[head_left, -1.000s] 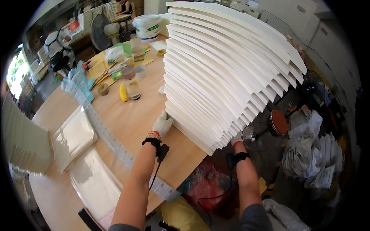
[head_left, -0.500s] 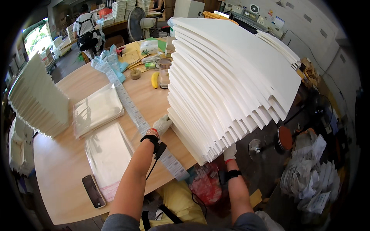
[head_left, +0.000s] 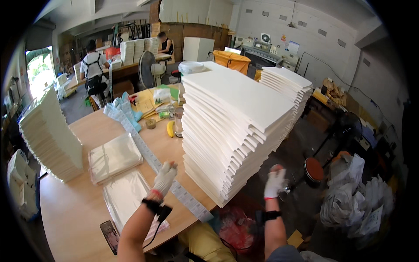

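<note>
A tall stack of flat white folded boards [head_left: 231, 126], perhaps flattened cartons, rises from the wooden table [head_left: 74, 218] in front of me, its layers uneven along the near edge. My left hand [head_left: 165, 180], in a white glove with bare fingertips, is raised above the table left of the stack, apart from it. Its fingers are loosely bent, with nothing in them. To the right of the stack hangs my right hand [head_left: 275, 181], gloved likewise, also empty with loosely bent fingers. Below my left hand runs a strip of printed labels [head_left: 187, 198].
Clear plastic bags [head_left: 115, 157] lie in piles at left, near a phone [head_left: 109, 236]. Another white stack [head_left: 52, 135] stands at the far left. Beyond are a banana [head_left: 170, 129], a jar [head_left: 178, 122] and a fan [head_left: 150, 70]. A round stool [head_left: 313, 169] stands at right.
Both hands have let go of the stack's lower sides and risen away from it. The stack, tilted in view before, now stands more upright. The view has lifted, showing more of the room.
</note>
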`<state>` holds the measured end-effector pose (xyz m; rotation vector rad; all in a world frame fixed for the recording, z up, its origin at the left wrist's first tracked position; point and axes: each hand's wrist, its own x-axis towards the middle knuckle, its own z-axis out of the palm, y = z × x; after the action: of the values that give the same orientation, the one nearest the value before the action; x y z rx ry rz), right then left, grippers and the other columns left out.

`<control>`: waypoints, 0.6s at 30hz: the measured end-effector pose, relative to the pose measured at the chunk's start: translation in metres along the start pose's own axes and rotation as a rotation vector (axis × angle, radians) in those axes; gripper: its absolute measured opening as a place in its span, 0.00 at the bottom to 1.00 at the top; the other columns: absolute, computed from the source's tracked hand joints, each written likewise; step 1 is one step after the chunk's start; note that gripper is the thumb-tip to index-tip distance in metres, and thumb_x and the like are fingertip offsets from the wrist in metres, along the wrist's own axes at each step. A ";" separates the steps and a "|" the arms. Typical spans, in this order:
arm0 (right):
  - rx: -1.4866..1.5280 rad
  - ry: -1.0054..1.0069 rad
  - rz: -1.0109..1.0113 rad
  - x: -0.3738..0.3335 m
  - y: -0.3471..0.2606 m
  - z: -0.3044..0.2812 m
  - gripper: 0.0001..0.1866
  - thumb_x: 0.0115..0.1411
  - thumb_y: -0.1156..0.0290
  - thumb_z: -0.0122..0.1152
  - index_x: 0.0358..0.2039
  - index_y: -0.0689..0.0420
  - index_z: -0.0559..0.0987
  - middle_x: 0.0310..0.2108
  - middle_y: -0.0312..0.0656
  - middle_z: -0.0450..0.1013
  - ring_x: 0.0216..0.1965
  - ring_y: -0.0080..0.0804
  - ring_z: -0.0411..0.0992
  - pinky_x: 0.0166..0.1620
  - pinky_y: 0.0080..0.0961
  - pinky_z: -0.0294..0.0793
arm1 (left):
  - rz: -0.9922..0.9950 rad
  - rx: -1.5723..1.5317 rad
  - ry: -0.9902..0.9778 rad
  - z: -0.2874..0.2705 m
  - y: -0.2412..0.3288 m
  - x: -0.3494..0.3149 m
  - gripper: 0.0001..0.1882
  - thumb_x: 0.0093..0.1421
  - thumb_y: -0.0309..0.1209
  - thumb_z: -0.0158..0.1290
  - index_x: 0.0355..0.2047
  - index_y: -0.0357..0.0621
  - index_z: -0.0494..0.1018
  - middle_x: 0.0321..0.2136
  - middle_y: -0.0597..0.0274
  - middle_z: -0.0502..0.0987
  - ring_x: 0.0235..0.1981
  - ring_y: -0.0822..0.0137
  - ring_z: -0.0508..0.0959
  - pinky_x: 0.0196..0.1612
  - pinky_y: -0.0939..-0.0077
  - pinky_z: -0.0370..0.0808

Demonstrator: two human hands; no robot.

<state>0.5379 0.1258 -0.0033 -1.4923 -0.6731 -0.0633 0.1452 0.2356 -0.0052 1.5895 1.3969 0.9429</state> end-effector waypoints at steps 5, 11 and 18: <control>0.289 -0.314 -0.850 0.037 -0.203 -0.048 0.07 0.56 0.81 0.58 0.36 0.60 0.75 0.38 0.40 0.72 0.34 0.25 0.70 0.31 0.17 0.71 | 0.006 -0.476 -0.235 -0.070 0.020 -0.142 0.20 0.54 0.18 0.41 0.48 0.32 0.68 0.45 0.50 0.75 0.49 0.60 0.75 0.53 0.69 0.72; -0.226 -0.826 -1.170 0.047 -0.332 -0.020 0.17 0.50 0.79 0.58 0.43 0.64 0.76 0.40 0.53 0.73 0.38 0.41 0.74 0.41 0.28 0.75 | -0.192 -0.575 -0.025 -0.098 -0.006 -0.283 0.17 0.56 0.20 0.43 0.47 0.33 0.69 0.42 0.52 0.76 0.46 0.61 0.77 0.51 0.72 0.73; -0.363 -0.710 -1.405 0.049 -0.351 -0.022 0.10 0.51 0.76 0.57 0.36 0.63 0.76 0.33 0.47 0.76 0.34 0.44 0.74 0.37 0.31 0.74 | -0.172 -0.941 0.256 -0.107 -0.055 -0.387 0.17 0.61 0.27 0.49 0.49 0.32 0.68 0.44 0.50 0.74 0.47 0.58 0.75 0.52 0.65 0.74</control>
<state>0.4330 0.0835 0.3331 -1.0651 -2.2805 -0.7787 -0.0168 -0.1357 -0.0224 0.6512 0.9709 1.4417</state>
